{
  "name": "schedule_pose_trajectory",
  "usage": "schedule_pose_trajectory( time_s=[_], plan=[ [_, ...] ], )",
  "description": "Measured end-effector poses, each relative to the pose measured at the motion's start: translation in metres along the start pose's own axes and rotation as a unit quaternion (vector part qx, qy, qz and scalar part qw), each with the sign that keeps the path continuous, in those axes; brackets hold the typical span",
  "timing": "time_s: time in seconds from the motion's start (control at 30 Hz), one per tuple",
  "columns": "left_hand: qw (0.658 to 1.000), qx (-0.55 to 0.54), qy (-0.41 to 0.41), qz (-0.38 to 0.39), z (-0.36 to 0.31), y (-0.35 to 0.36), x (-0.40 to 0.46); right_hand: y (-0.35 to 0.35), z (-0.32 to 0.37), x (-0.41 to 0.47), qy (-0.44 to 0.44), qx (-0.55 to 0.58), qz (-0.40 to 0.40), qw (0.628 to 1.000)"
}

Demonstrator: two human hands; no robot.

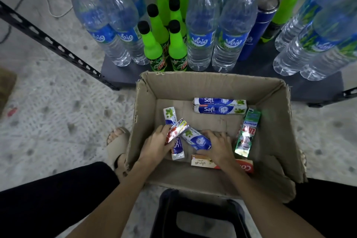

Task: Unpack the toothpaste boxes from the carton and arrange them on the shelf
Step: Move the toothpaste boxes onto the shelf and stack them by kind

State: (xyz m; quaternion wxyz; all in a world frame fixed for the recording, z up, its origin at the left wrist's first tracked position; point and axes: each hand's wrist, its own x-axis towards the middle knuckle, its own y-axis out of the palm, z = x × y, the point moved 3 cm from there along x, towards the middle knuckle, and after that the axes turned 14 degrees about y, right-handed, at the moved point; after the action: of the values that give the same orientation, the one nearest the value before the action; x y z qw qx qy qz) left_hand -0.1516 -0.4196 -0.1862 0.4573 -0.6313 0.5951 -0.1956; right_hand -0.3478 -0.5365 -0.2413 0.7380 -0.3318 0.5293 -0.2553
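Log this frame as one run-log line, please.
stage: picking from carton | left hand: holding small red-silver box | right hand: on blue Safi box | shelf: bottles only

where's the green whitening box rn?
Head view: the green box leans against the right wall of the carton, just right of the right hand and above the red box.

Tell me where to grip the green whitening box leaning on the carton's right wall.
Grip the green whitening box across its narrow long sides near the upper end, coming from above. It stands tilted against the carton wall, so that end is exposed and clear of the right hand.
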Motion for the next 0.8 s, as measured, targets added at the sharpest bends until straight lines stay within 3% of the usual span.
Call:
schedule_pose_trajectory(
  time_s=[0.33, 0.43, 0.6, 0.8],
  plan=[
    [0.997, -0.022, -0.057, -0.052, 0.000, -0.003, 0.000, 0.001, 0.006, 0.006, -0.056, -0.100, -0.050, 0.992],
    [0.995, -0.036, -0.063, -0.064, 0.003, 0.000, -0.002, 0.001, 0.005, 0.008, -0.053, -0.083, -0.047, 0.994],
    [0.994, -0.038, -0.070, -0.080, 0.006, 0.004, 0.003, -0.004, -0.005, 0.019, 0.006, 0.040, -0.065, 0.997],
    [0.993, -0.047, -0.070, -0.088, 0.005, 0.005, 0.011, -0.008, -0.006, 0.028, 0.006, 0.045, -0.067, 0.997]
  ],
)
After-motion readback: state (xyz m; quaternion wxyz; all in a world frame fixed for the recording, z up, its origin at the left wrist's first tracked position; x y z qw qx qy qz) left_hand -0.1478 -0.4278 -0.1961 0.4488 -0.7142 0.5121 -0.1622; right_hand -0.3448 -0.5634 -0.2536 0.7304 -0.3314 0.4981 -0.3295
